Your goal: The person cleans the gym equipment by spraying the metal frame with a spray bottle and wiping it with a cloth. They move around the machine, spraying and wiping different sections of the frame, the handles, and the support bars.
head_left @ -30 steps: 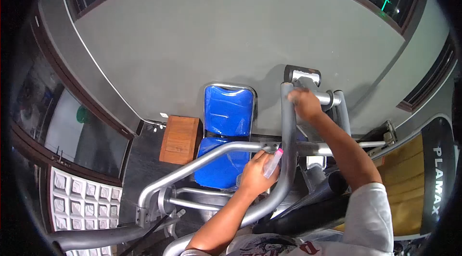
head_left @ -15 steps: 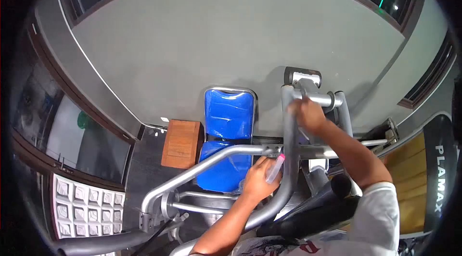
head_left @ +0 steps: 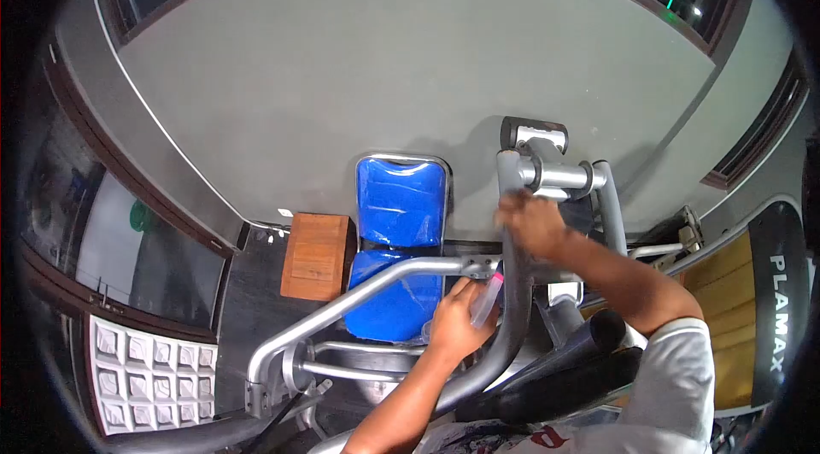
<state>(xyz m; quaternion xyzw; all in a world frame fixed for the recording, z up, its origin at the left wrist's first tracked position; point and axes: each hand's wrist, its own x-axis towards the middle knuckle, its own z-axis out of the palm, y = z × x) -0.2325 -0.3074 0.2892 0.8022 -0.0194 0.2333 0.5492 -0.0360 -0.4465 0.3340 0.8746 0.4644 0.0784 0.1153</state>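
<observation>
My left hand [head_left: 459,322] is closed round a clear bottle [head_left: 485,302] with a pink tip, beside the curved grey upright [head_left: 516,283] of an exercise machine. Higher up, my right hand [head_left: 531,223] lies against that same upright, below the silver crossbar [head_left: 559,175]. Its fingers are blurred, and whether a cloth or anything else is under them cannot be made out.
A blue chair [head_left: 400,202] stands near the grey wall, with a wooden box [head_left: 316,256] to its left. A silver bent bar [head_left: 342,302] crosses in front of the chair. At the right is a panel marked PLAMAX [head_left: 777,313].
My right hand has moved down along the upright, away from the crossbar. My left hand stays in about the same place with the bottle. The view has shifted slightly.
</observation>
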